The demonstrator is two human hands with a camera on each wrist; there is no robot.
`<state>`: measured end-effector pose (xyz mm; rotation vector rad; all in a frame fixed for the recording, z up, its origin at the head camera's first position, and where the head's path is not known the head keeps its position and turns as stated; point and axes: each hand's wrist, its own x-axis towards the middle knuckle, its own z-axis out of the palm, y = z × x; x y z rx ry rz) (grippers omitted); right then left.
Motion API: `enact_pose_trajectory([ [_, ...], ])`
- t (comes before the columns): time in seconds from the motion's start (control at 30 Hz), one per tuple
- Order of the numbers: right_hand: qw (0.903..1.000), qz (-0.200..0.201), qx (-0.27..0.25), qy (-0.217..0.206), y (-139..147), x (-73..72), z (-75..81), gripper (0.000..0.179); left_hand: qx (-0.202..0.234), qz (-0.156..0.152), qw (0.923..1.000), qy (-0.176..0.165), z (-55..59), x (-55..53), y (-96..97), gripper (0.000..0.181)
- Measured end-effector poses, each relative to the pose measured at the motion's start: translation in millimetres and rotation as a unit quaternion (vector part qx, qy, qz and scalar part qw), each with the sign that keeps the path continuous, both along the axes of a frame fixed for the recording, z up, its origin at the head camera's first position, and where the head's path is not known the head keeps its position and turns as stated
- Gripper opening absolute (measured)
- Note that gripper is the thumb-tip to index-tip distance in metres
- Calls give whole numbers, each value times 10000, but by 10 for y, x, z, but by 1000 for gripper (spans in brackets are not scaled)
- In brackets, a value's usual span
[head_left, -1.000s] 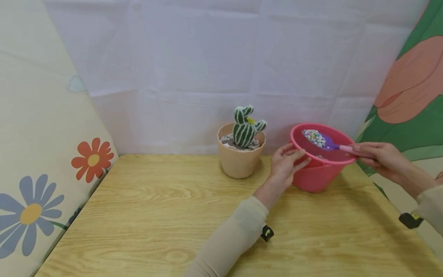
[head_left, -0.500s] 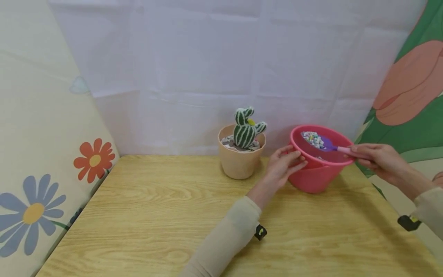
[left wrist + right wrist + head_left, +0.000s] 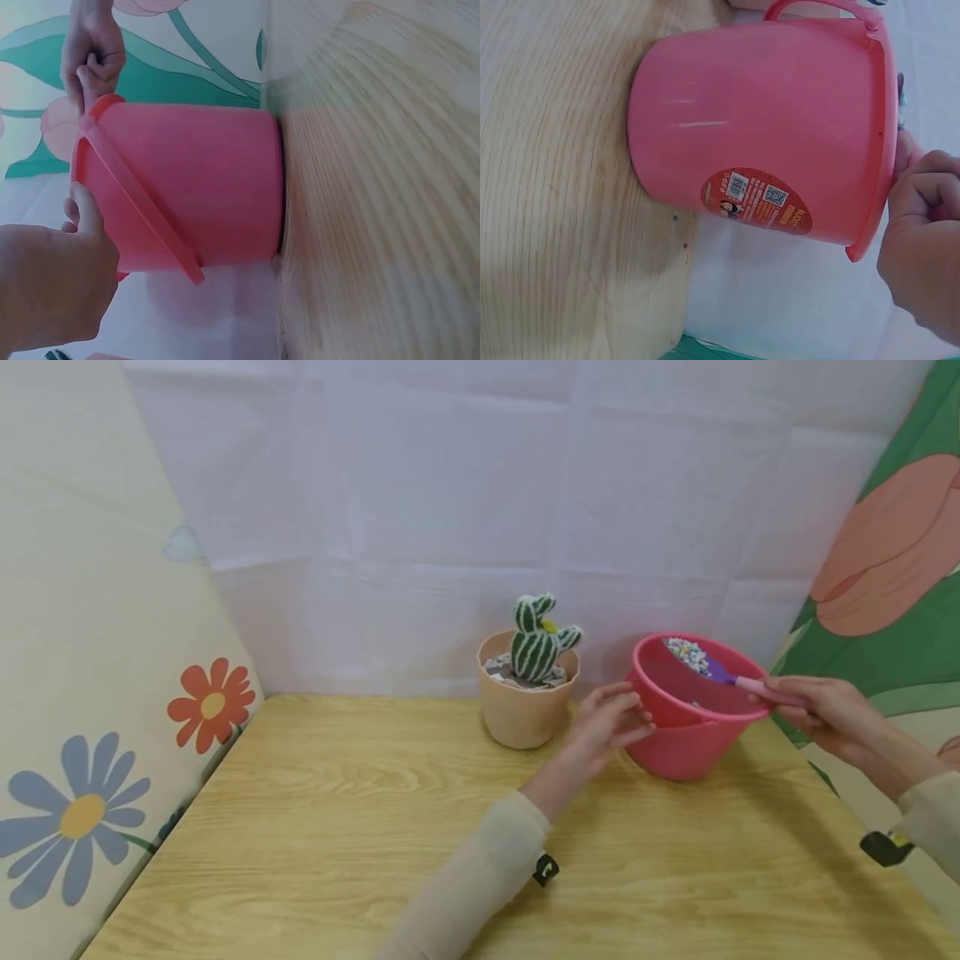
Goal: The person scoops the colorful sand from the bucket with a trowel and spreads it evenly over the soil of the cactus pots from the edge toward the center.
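Note:
A pink bucket (image 3: 686, 731) stands on the wooden table (image 3: 337, 827) at the back right, tipped a little toward me. My right hand (image 3: 813, 708) pinches the pink handle of a purple scoop (image 3: 716, 672) that carries small coloured pebbles (image 3: 686, 652) just above the bucket's far rim. My left hand (image 3: 611, 720) lies against the bucket's left side with relaxed fingers. In the left wrist view my thumb (image 3: 86, 214) rests by the bucket (image 3: 195, 187) rim. The right wrist view shows the bucket (image 3: 765, 112) wall with a red label (image 3: 757, 199) and my right hand (image 3: 922, 247) at the rim.
A beige pot (image 3: 525, 714) with a striped green toy cactus (image 3: 536, 643) stands just left of the bucket. A white cloth backdrop (image 3: 450, 527) closes the rear, and flowered panels (image 3: 97, 652) stand on both sides of the table.
My left hand has slipped down and left off the bucket's rim to its side. The loaded scoop has risen slightly toward the far rim.

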<state>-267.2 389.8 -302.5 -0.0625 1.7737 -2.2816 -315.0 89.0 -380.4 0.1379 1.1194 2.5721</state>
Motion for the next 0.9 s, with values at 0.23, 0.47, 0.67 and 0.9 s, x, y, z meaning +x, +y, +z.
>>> enact_pose_trajectory([
  [0.23,9977,-426,519,69,5,36,1,23,-286,-208,9991,234,-46,-8,-258,43],
  [0.47,9935,-622,929,198,21,49,30,20,-1035,-151,9895,1000,-31,24,-528,32],
  [0.67,9933,-587,959,272,2,74,54,20,-1729,202,9706,1660,67,88,-706,29],
  [0.9,9973,-292,534,413,-27,97,42,23,-2360,477,9379,2496,136,131,-848,34],
])
